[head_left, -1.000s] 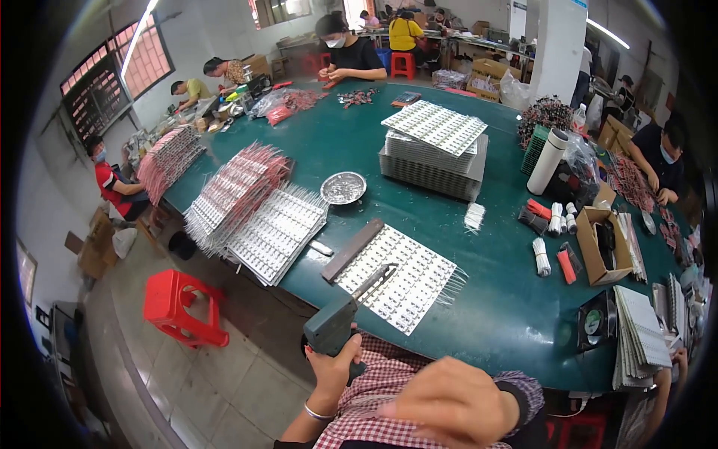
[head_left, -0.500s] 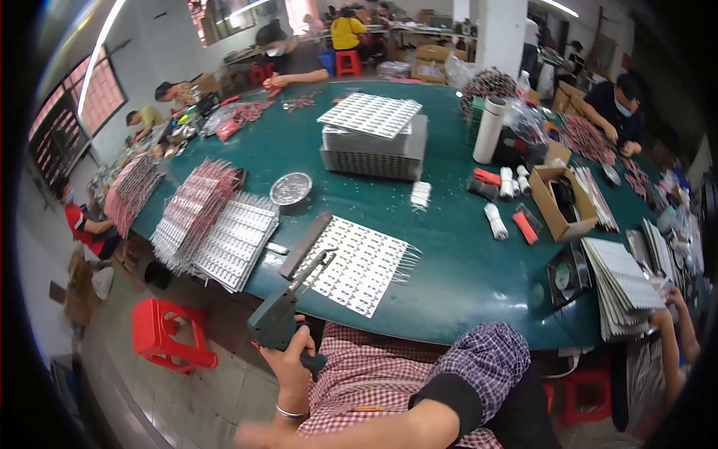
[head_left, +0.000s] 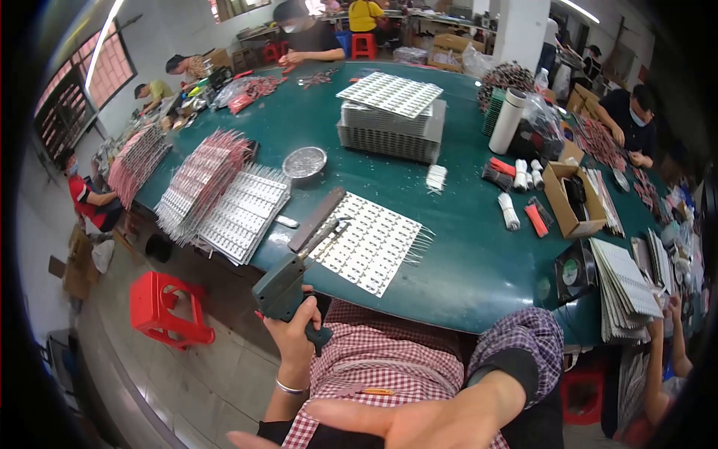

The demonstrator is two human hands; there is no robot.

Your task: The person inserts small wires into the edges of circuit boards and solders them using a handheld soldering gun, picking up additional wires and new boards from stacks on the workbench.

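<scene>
My left hand (head_left: 298, 335) grips a dark green, pistol-shaped soldering gun (head_left: 281, 288) by its handle. Its metal tip reaches over the left part of a white circuit board panel (head_left: 370, 243); whether it touches cannot be told. The panel has rows of small dark marks and thin wires sticking out at its right edge. A brown bar (head_left: 317, 219) lies along its left edge. Low in the picture, close to the camera, my right hand (head_left: 441, 415) holds nothing that shows. Its fingers stretch leftward, apart, partly cut off by the lower edge.
Wired panels (head_left: 243, 223) are stacked left, with a metal bowl (head_left: 304, 162) beyond. More boards (head_left: 389, 135) stand behind. At right are bundled wires (head_left: 508, 212), a cardboard box (head_left: 572, 198) and a small fan (head_left: 574, 269). A red stool (head_left: 168, 308) stands on the floor; co-workers sit around the table.
My right hand has come rightward into fuller view, fingers now spread. The soldering gun stays in my left hand over the panel. The whole view has shifted slightly.
</scene>
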